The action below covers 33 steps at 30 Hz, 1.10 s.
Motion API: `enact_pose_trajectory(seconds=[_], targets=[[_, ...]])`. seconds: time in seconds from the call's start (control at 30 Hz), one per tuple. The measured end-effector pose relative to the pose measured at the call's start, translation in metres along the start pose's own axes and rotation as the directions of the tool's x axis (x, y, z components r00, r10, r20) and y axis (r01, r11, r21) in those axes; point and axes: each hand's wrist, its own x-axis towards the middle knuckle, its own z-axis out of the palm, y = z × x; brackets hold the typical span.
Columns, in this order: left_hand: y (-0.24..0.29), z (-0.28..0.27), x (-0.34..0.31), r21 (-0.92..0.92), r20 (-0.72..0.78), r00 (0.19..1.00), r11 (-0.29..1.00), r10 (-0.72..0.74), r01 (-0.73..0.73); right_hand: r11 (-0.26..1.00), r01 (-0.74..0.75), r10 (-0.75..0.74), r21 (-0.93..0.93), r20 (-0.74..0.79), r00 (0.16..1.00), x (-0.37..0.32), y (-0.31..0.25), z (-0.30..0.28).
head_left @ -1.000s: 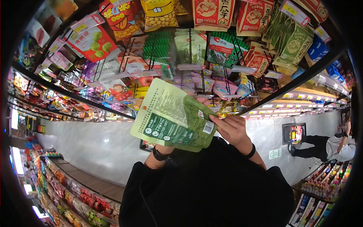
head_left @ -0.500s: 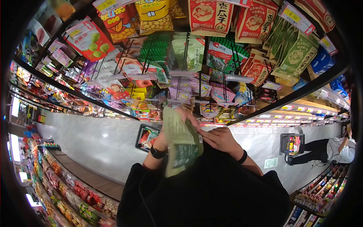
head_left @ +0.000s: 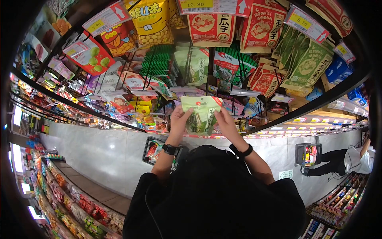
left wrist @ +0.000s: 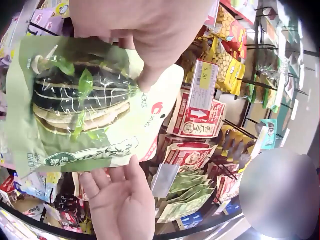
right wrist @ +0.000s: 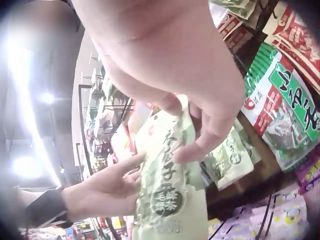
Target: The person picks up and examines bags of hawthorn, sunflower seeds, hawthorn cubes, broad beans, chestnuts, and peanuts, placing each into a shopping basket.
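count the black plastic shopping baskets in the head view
2. One black plastic basket appears beside the person's left forearm; another basket is at right, by a second person's legs. More may be hidden.

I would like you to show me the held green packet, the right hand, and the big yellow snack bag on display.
Green packet [head_left: 203, 115], head view: on its printed front.
Right hand [head_left: 227, 124], head view: on the back.
Yellow snack bag [head_left: 153, 23], head view: on its yellow printed front.
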Motion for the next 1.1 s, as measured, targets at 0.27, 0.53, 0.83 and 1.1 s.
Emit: enact_pose_trajectory(seconds=[0.27,0.53,0.83,1.1], targets=[[0.019,-0.012,0.020,-0.060,-0.116,0.981,0.985,0.154,-0.161,0.993,0.100,-0.096,-0.057,0.073,0.993,0.046,-0.025,0.018],[0.010,-0.027,0.028,-0.024,-0.118,0.988,0.995,0.095,-0.098,0.994,0.086,-0.081,-0.068,0.073,0.994,0.065,-0.005,0.017],[0.018,-0.022,0.022,-0.073,-0.127,0.973,0.976,0.193,-0.203,0.988,0.154,-0.152,-0.016,0.087,0.985,0.060,-0.024,0.022],[0.016,-0.024,0.011,-0.101,-0.133,0.972,0.973,0.191,-0.206,0.982,0.159,-0.144,-0.103,0.136,0.980,0.055,-0.014,0.017]])
